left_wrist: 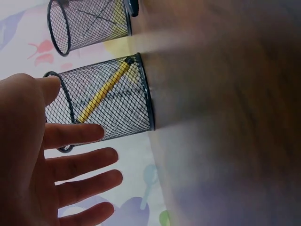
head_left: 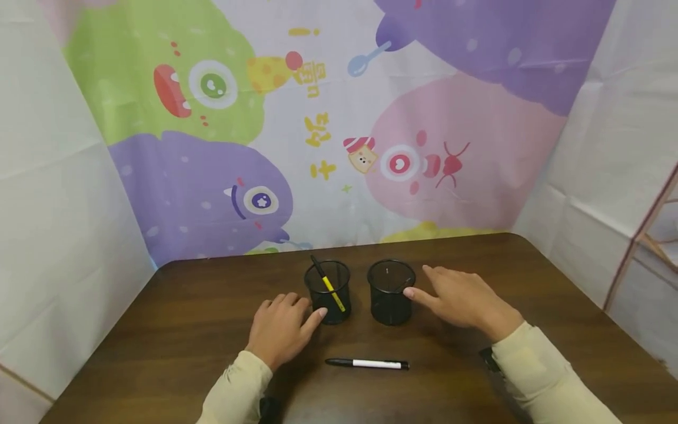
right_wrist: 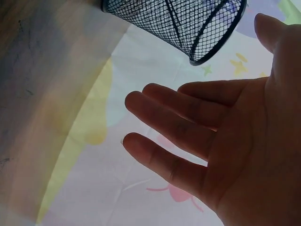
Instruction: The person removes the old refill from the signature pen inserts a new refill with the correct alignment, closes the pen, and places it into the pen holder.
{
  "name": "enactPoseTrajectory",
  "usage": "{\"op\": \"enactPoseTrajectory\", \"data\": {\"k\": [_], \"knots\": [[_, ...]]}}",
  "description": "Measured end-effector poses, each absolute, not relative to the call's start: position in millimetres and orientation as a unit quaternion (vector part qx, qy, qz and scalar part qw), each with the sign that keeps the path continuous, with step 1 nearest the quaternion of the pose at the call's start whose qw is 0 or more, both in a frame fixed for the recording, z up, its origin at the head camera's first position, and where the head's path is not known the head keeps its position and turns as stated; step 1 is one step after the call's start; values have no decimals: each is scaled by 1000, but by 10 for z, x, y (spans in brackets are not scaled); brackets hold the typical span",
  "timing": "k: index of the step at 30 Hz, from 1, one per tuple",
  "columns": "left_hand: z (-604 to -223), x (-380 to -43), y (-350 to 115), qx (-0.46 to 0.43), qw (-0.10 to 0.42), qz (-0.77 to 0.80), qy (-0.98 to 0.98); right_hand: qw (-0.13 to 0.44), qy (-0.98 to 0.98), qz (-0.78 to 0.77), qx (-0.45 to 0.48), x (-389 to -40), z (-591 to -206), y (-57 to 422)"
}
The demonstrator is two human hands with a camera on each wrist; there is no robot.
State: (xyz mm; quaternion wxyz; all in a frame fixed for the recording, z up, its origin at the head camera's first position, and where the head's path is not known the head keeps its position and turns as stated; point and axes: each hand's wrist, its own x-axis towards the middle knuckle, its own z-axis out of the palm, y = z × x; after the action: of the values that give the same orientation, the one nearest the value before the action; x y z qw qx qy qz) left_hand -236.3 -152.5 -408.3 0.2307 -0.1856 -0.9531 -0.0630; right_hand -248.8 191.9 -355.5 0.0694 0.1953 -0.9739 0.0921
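Note:
Two black wire-mesh pen cups stand upright side by side on the brown table. The left mesh cup [head_left: 316, 305] holds a yellow pen [head_left: 332, 288] with a black end, leaning inside it. My left hand [head_left: 281, 327] is beside that cup, thumb near its side; the left wrist view shows the fingers spread and the palm bare. Close by the right mesh cup [head_left: 391, 309] is my right hand [head_left: 466, 297], its thumb overlapping the rim in the head view. In the right wrist view this hand's fingers are extended and hold nothing. A white-and-black pen [head_left: 373, 364] lies crosswise in front of the cups.
The brown wooden table [head_left: 175, 330] has rounded far corners. Behind it hangs a cloth backdrop [head_left: 339, 218] with cartoon monsters. White cloth panels [head_left: 47, 194] rise on both sides, with a wooden bar [head_left: 635, 235] at the right.

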Motion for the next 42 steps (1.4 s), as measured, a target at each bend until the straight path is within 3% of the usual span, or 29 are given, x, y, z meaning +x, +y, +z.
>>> {"op": "enactPoseTrajectory", "data": {"k": [10,25,42], "knots": [[-4058,-2352,-1477,-217,261,-56,-939,137,-960,102,220,-2475,-3510,1906],[-4039,-2260,-1321,-237,186,-76,-951,110,-957,104,248,-2425,-3524,1902],[-4060,-2239,-1265,-270,177,-99,-941,109,-949,95,282,-2356,-3540,1741]]}}
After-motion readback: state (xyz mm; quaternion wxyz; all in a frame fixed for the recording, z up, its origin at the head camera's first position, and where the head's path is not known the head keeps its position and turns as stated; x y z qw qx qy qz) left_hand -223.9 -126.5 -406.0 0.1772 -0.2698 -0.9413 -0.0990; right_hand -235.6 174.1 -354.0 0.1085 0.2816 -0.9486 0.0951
